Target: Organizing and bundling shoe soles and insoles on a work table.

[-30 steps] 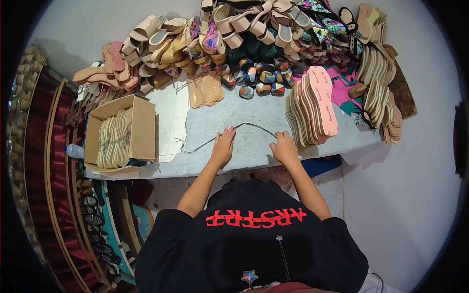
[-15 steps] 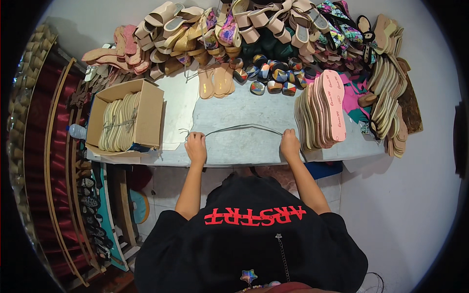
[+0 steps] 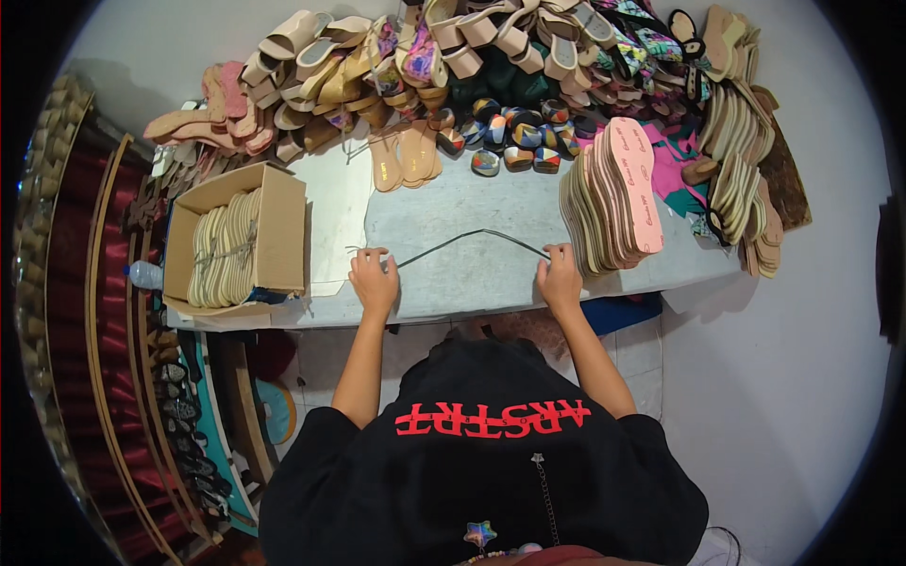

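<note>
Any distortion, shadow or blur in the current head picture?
Head view: fisheye bends the front edge of the table, and corners go black; soft shadow on the wall below the table's right end; left hand, right hand and cord show no obvious blur.

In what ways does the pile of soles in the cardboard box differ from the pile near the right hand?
The boxed pile sits inside a cardboard box; the pink-topped pile near the right hand stands unboxed on the table.
The boxed pile has a tie across its middle; the pink-topped pile shows none.
The boxed pile looks cream; the pink-topped pile has a pink uppermost sole.
Both contain many sole-shaped pieces packed closely together.
</note>
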A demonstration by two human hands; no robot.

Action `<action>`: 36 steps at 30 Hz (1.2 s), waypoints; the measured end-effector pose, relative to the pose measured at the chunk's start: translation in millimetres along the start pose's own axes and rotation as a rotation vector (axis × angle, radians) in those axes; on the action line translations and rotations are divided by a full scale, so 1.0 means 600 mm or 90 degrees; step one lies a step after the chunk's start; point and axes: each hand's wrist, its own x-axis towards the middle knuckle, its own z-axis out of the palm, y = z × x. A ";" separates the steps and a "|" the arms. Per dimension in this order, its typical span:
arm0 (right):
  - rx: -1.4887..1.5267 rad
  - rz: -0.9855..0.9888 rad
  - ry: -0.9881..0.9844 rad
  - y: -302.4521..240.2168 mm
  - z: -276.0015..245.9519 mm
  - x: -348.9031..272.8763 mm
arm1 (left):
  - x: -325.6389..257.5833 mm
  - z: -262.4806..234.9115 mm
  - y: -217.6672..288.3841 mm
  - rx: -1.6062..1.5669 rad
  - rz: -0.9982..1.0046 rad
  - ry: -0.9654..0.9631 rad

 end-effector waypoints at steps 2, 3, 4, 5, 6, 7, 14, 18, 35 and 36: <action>0.094 -0.059 0.074 -0.033 -0.038 -0.002 | 0.010 0.012 0.033 -0.046 0.020 0.002; 0.090 -0.054 0.078 -0.050 -0.066 0.000 | 0.015 0.022 0.049 -0.049 0.026 -0.001; 0.121 -0.096 0.158 -0.066 -0.098 0.004 | 0.019 0.034 0.066 -0.120 0.050 -0.021; 0.149 -0.139 0.239 -0.079 -0.129 0.010 | 0.024 0.047 0.086 -0.193 0.075 -0.041; 0.141 -0.181 0.330 -0.078 -0.165 0.023 | 0.030 0.057 0.110 -0.251 0.094 -0.072; 0.133 -0.224 0.420 -0.060 -0.192 0.039 | 0.034 0.067 0.135 -0.309 0.112 -0.105; 0.430 0.270 0.391 0.193 -0.219 0.145 | 0.075 0.062 0.402 -0.698 -0.224 -0.637; 0.686 0.480 -0.183 0.271 -0.155 0.166 | 0.095 0.061 0.555 -0.778 -0.175 -0.600; 0.883 0.443 -0.492 0.226 -0.051 0.195 | 0.118 0.114 0.531 -0.626 -0.074 -0.405; 0.838 0.446 -0.517 0.231 -0.048 0.194 | 0.117 0.106 0.523 -0.670 -0.074 -0.401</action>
